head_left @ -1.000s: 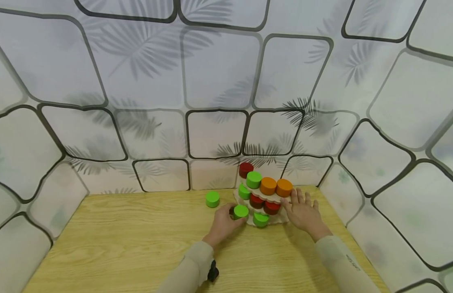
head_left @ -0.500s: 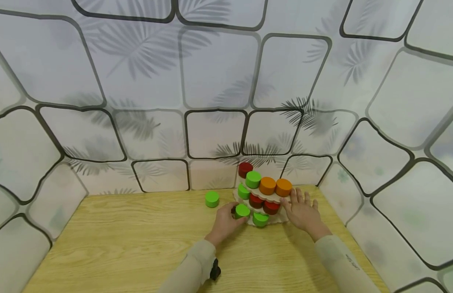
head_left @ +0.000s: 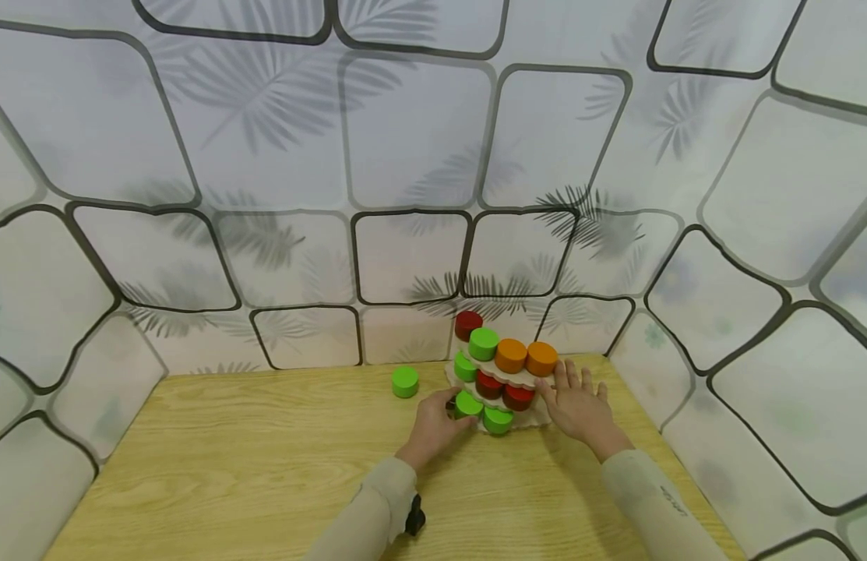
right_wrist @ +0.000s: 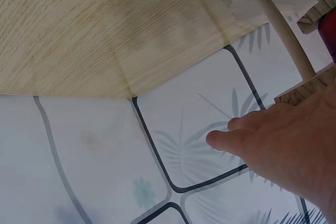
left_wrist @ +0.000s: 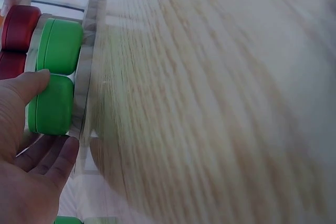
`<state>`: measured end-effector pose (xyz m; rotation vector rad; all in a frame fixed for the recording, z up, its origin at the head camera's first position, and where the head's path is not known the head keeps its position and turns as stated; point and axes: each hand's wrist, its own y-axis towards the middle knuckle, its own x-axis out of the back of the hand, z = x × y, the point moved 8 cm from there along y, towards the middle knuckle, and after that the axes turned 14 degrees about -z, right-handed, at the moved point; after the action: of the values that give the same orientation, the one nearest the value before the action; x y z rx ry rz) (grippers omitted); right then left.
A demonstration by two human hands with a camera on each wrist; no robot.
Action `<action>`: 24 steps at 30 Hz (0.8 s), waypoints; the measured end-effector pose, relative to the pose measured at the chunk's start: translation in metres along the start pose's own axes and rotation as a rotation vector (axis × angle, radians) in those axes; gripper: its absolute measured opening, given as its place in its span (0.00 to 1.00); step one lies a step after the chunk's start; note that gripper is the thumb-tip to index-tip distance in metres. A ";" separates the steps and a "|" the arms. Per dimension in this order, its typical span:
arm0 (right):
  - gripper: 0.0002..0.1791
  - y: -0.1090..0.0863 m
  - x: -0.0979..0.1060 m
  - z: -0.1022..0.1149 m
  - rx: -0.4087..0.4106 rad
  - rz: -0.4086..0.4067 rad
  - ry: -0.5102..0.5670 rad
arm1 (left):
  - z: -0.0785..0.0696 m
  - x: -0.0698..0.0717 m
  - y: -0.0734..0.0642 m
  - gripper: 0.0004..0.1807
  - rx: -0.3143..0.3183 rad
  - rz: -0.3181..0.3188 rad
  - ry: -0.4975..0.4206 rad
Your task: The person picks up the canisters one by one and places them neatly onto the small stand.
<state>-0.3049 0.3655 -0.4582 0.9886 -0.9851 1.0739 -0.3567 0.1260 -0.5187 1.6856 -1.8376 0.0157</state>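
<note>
A wooden tiered stand (head_left: 533, 421) with scalloped shelves bears thick round discs in green, red and orange. On its lowest shelf, my left hand (head_left: 429, 430) pinches a green disc (left_wrist: 52, 104) between thumb and fingers. That disc has a seam round it and sits right beside another green disc (left_wrist: 64, 45). My right hand (head_left: 582, 405) lies at the stand's right side, fingers spread and straight, its thumb side at the upper shelf's edge. Two orange discs (head_left: 511, 355) are close to it on the top shelf. In the right wrist view a wooden post (right_wrist: 286, 35) joins the shelves.
A loose green disc (head_left: 405, 382) lies on the wooden table (head_left: 251, 460), left of the stand. Patterned wall covering (head_left: 412, 257) rises behind the table and along both sides. A dark red disc (head_left: 468, 325) stands at the stand's top left.
My left hand has moved slightly right with the green disc, bringing it in against the lowest shelf's other green disc. The right hand stays at the stand's side.
</note>
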 end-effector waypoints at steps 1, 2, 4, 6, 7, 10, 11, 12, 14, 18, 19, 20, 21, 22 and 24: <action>0.51 0.000 0.000 0.000 -0.002 0.003 0.000 | 0.000 0.000 0.000 0.36 0.005 0.004 -0.001; 0.51 0.000 0.000 0.000 -0.002 0.003 -0.001 | 0.000 0.000 0.000 0.36 0.006 0.005 0.001; 0.50 0.001 -0.001 0.000 -0.001 0.004 -0.002 | 0.000 -0.001 0.000 0.36 0.008 0.007 0.006; 0.50 0.001 -0.001 0.000 -0.001 0.006 -0.002 | 0.000 -0.002 0.000 0.36 0.009 0.010 0.009; 0.50 0.001 -0.001 0.000 0.000 0.007 -0.005 | -0.001 -0.002 0.000 0.35 0.010 0.010 0.010; 0.50 0.001 -0.001 0.000 0.003 0.008 -0.006 | -0.001 -0.002 0.001 0.35 0.011 0.007 0.010; 0.50 0.001 -0.002 0.000 0.002 0.009 -0.004 | -0.001 -0.002 0.001 0.35 0.013 0.006 0.011; 0.50 0.001 -0.002 0.000 0.002 0.007 -0.003 | 0.000 -0.002 0.001 0.35 0.015 0.005 0.011; 0.50 0.001 -0.002 0.000 0.000 0.006 -0.002 | 0.000 -0.003 0.002 0.34 0.018 0.002 0.010; 0.50 0.002 -0.003 -0.001 -0.002 0.006 -0.008 | 0.002 -0.006 0.003 0.35 0.026 0.007 0.010; 0.51 0.002 -0.003 -0.001 -0.002 0.007 -0.010 | 0.002 -0.006 0.004 0.35 0.021 0.008 0.010; 0.51 0.002 -0.003 -0.001 -0.002 0.008 -0.011 | 0.001 -0.006 0.004 0.35 0.017 0.009 0.011; 0.51 0.002 -0.003 -0.001 -0.002 0.009 -0.011 | 0.001 -0.007 0.004 0.35 0.016 0.010 0.010; 0.51 0.002 -0.002 -0.001 -0.002 0.008 -0.011 | 0.001 -0.007 0.005 0.36 0.012 0.010 0.011; 0.51 0.002 -0.002 -0.001 -0.003 0.008 -0.010 | 0.001 -0.008 0.005 0.36 0.004 0.009 0.013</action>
<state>-0.3067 0.3665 -0.4597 0.9893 -0.9992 1.0742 -0.3619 0.1334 -0.5207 1.6756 -1.8369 0.0343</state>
